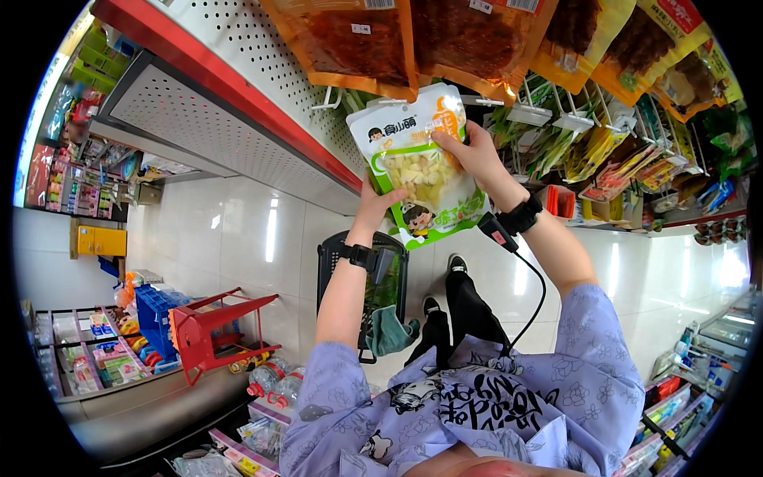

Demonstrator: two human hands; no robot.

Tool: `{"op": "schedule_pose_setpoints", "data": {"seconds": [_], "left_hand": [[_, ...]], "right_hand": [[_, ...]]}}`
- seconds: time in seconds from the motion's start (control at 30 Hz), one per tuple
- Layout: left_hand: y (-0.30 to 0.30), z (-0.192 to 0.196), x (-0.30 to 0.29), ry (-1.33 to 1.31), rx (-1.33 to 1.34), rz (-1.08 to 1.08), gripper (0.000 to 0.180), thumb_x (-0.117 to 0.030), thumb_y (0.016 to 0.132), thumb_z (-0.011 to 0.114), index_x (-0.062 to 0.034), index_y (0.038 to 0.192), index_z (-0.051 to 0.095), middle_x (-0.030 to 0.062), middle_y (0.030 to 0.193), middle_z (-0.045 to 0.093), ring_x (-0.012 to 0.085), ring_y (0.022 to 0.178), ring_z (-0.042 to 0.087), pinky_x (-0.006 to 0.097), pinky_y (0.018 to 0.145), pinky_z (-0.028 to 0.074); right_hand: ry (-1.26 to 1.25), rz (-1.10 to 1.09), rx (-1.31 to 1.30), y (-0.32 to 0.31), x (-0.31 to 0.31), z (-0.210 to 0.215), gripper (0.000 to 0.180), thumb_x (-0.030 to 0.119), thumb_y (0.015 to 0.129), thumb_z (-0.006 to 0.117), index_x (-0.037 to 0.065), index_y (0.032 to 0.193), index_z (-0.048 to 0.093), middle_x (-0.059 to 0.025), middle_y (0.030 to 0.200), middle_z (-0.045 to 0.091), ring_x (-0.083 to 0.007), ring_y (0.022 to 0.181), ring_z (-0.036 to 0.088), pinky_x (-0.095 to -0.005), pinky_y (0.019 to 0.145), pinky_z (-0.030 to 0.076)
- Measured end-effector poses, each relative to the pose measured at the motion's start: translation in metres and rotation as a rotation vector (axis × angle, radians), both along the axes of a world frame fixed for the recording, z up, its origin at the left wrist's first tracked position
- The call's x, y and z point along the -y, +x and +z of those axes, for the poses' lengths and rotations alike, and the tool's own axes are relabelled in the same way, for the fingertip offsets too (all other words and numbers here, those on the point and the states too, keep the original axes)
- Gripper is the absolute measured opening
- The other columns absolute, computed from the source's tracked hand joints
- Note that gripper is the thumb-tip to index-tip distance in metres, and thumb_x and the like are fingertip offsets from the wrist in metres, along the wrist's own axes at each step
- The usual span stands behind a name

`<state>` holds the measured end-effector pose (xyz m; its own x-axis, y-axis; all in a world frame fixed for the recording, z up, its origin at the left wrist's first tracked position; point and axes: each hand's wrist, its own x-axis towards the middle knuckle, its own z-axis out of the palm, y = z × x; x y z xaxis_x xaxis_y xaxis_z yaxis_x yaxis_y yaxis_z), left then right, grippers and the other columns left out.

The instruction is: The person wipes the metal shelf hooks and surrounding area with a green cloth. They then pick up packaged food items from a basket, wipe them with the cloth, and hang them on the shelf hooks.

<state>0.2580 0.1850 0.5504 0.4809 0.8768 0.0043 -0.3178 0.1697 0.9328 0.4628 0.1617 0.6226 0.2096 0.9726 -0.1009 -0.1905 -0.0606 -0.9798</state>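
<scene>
A white and green food bag is held up in front of the shelves, its clear window showing pale yellow chunks. My left hand grips its lower left edge with the thumb lying on the front. On the upper right side, my right hand holds the same bag, thumb pressed on the front and the other fingers hidden behind it. Just above hang large orange-edged bags of reddish-brown food, close to the held bag's top edge.
Metal hooks with small packets line the right. A perforated shelf panel with a red edge runs along the upper left. Below my hands stands a black basket with a teal cloth beside it. A red stool is on the left.
</scene>
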Motion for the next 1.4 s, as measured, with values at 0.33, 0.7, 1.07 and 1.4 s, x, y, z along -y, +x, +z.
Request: {"op": "schedule_pose_setpoints", "data": {"seconds": [0.33,0.7,1.07,1.4], "left_hand": [[-0.010,-0.019,0.064,-0.380,0.149,-0.099,0.065,-0.013,0.067,0.072,-0.0021,0.123,0.041,0.0092,0.115,0.053,0.0194,0.102,0.053,0.032,0.087,0.043],[-0.047,-0.064,0.097,-0.558,0.436,0.037,0.066,-0.019,0.068,0.065,0.0002,0.125,0.038,0.0143,0.120,0.050,0.0281,0.107,0.051,0.039,0.090,0.043],[-0.104,-0.064,0.149,-0.588,0.320,0.326,0.068,-0.017,0.066,0.065,0.0005,0.125,0.037,0.0127,0.122,0.048,0.0272,0.109,0.050,0.038,0.092,0.042],[-0.094,-0.063,0.159,-0.531,0.319,0.316,0.076,-0.031,0.066,0.066,-0.0026,0.128,0.033,0.0126,0.124,0.046,0.0268,0.110,0.049,0.038,0.092,0.041]], "right_hand": [[-0.131,0.067,0.119,-0.011,0.042,-0.027,0.035,0.023,0.079,0.066,-0.003,0.099,0.052,-0.0043,0.087,0.060,-0.0071,0.073,0.055,-0.0209,0.063,0.045],[0.077,-0.014,0.512,0.025,-0.039,-0.104,0.061,0.045,0.074,0.065,-0.001,0.112,0.047,-0.0117,0.093,0.058,-0.0233,0.082,0.055,-0.0337,0.077,0.044],[0.510,0.019,0.514,0.046,-0.165,-0.080,0.049,0.024,0.072,0.069,-0.001,0.110,0.050,-0.0148,0.102,0.058,-0.0251,0.091,0.056,-0.0335,0.077,0.043],[0.488,0.021,0.489,0.051,-0.162,-0.087,0.040,0.020,0.075,0.064,0.002,0.109,0.054,-0.0121,0.102,0.060,-0.0254,0.086,0.058,-0.0344,0.072,0.046]]}}
